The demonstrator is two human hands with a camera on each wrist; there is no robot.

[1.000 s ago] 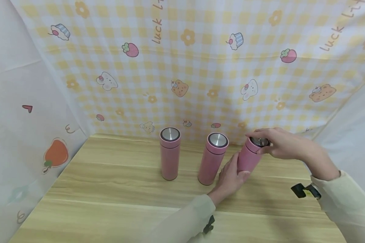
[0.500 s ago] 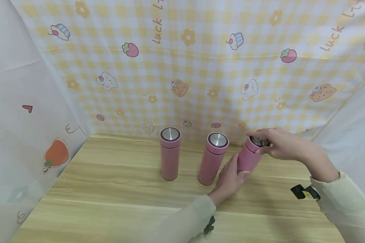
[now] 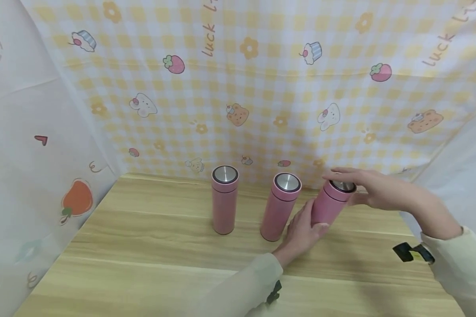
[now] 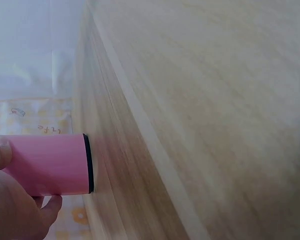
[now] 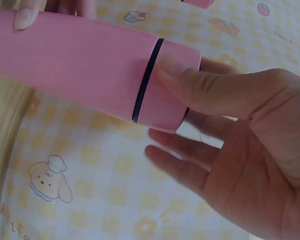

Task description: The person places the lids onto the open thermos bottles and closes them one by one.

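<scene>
A pink thermos (image 3: 328, 207) stands at the right end of a row of three on the table. Low on its body my left hand (image 3: 303, 231) grips it, fingers behind and thumb in front. My right hand (image 3: 374, 188) holds its pink lid (image 5: 172, 85) from above, the lid's silver top partly covered by the fingers. In the right wrist view the thumb lies on the lid's side, while two fingers stretch out below. A thin black line runs between lid and body. The left wrist view shows the thermos base (image 4: 89, 164) by the tabletop.
Two more pink thermoses, the middle one (image 3: 278, 211) and the left one (image 3: 224, 204), stand upright with silver-topped lids. Behind them hangs a yellow checked cloth (image 3: 262, 88). A white printed cloth (image 3: 31, 185) bounds the left side of the wooden table (image 3: 154, 237).
My right hand has turned around the lid, its thumb going from the near side to the right side. My left hand keeps its hold. The head view has shifted slightly.
</scene>
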